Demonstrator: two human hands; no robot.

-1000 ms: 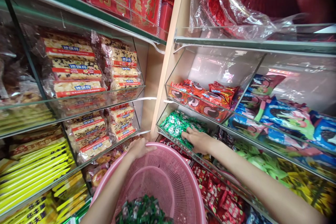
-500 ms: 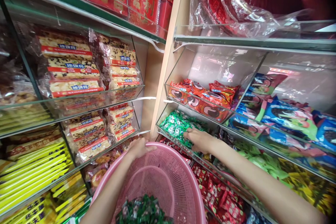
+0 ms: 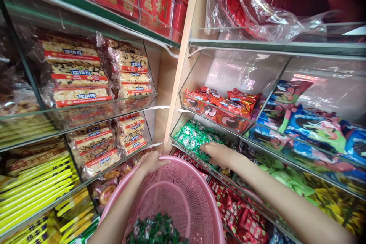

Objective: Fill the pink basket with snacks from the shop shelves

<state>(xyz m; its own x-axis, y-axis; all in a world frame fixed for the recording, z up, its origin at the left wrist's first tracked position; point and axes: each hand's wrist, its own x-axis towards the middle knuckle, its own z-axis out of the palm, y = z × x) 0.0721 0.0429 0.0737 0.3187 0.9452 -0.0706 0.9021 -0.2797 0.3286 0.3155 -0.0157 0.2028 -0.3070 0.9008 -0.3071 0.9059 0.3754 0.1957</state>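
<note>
My left hand (image 3: 151, 161) grips the far rim of a pink plastic basket (image 3: 183, 198), which holds a small heap of green wrapped candies (image 3: 156, 230) at its bottom. My right hand (image 3: 217, 153) reaches into a glass shelf bin and rests palm down, fingers together, on a pile of green wrapped candies (image 3: 191, 137). Whether any candy is pinched under the fingers is hidden.
Glass-fronted shelves surround me. Red snack packets (image 3: 225, 106) lie in the bin above my right hand, blue packets (image 3: 311, 127) to the right, red packets (image 3: 243, 217) below. Stacked cake bars (image 3: 77, 80) and yellow packs (image 3: 37, 183) fill the left shelves.
My right hand has shifted slightly right and down on the green candy pile. The left hand and basket have stayed put.
</note>
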